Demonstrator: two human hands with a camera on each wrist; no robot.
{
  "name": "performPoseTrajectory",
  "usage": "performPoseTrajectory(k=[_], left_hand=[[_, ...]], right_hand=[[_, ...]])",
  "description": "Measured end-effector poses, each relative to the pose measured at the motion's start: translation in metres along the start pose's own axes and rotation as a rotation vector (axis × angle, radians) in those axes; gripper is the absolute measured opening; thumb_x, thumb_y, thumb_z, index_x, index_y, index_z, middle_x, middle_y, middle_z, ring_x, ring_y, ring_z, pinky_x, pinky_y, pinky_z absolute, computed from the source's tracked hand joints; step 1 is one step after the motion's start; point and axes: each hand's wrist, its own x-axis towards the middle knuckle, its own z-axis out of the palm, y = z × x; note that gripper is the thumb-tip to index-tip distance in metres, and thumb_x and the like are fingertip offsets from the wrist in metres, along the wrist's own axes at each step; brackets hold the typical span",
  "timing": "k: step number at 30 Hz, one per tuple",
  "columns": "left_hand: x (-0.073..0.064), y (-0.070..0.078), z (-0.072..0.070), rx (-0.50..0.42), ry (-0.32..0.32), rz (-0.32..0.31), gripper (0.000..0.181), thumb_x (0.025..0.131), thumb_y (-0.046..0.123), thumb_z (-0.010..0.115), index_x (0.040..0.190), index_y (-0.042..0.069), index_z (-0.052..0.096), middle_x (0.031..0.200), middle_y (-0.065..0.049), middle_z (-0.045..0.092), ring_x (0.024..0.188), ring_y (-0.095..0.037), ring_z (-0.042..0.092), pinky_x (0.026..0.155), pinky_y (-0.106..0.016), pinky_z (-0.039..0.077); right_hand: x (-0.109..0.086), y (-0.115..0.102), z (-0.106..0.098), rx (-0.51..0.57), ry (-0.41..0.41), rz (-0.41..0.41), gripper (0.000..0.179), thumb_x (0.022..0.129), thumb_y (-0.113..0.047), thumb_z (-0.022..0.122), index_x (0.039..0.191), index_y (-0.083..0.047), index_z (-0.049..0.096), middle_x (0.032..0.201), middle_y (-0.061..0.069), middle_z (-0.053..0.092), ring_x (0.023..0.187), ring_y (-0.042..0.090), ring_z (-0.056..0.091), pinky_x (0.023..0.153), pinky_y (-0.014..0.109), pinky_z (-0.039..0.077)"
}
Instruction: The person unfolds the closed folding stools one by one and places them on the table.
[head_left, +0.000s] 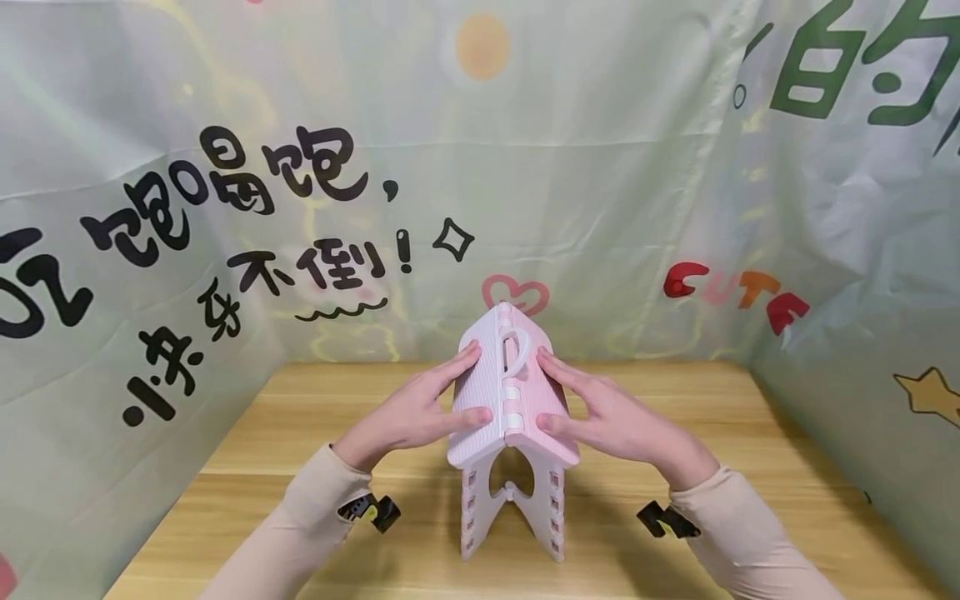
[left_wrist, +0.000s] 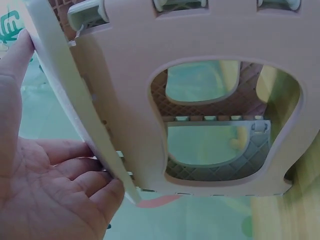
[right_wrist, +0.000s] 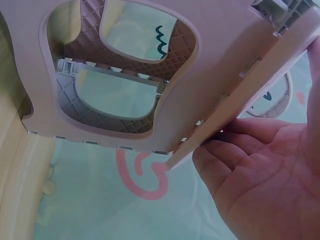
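Note:
A folding step stool [head_left: 487, 392], white on one half and pink on the other, is partly folded, so its ribbed top peaks like a roof. A loop handle [head_left: 517, 354] lies along the hinge line. My left hand [head_left: 420, 408] holds the white top panel from the left, thumb and index finger on its face. On the pink panel, my right hand [head_left: 611, 412] grips in the same way. Both wrist views show the other fingers bent against the panel edges. Legs [head_left: 480, 508] with an oval cutout spread beneath the top.
The wooden table [head_left: 300, 433] extends around the stool. Printed cloth [head_left: 600, 192] hangs behind and on both sides, with dark lettering, a pink heart [head_left: 491, 287] and coloured letters. A small black device [head_left: 371, 510] sits at the left wrist, another [head_left: 667, 518] at the right.

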Motion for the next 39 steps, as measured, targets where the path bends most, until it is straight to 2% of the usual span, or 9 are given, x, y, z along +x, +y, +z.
performPoseTrajectory(k=[10,18,30,39], left_hand=[[0.001,0.006,-0.005,0.0,-0.036,-0.017,0.096,0.096,0.053,0.076,0.17,0.013,0.029,0.178,-0.01,0.025,0.162,-0.028,0.033,0.133,-0.052,0.031],[0.003,0.009,-0.006,0.038,-0.059,-0.003,0.097,0.097,0.052,0.075,0.169,0.007,0.029,0.177,-0.009,0.025,0.164,-0.026,0.028,0.135,-0.05,0.029],[0.002,0.01,-0.002,0.041,-0.033,-0.021,0.096,0.096,0.048,0.078,0.169,0.008,0.03,0.177,-0.008,0.026,0.164,-0.025,0.027,0.135,-0.05,0.028],[0.0,0.011,0.001,0.051,-0.032,-0.021,0.098,0.096,0.05,0.077,0.169,0.008,0.028,0.178,-0.01,0.02,0.165,-0.028,0.024,0.135,-0.051,0.027]], right_hand=[[0.0,-0.002,-0.003,-0.015,-0.009,0.006,0.087,0.101,-0.045,0.073,0.166,-0.001,0.034,0.173,0.019,0.035,0.157,0.039,0.041,0.124,0.061,0.041],[-0.003,-0.001,-0.006,-0.027,-0.024,0.013,0.088,0.102,-0.047,0.072,0.167,-0.002,0.034,0.173,0.018,0.035,0.157,0.038,0.042,0.123,0.061,0.041],[-0.004,0.0,-0.008,-0.048,-0.019,0.02,0.089,0.1,-0.048,0.073,0.167,-0.004,0.035,0.172,0.018,0.038,0.154,0.036,0.048,0.12,0.061,0.045],[-0.006,0.002,-0.009,-0.07,-0.006,0.012,0.088,0.1,-0.049,0.074,0.166,-0.003,0.037,0.171,0.017,0.039,0.154,0.034,0.047,0.121,0.06,0.045]])
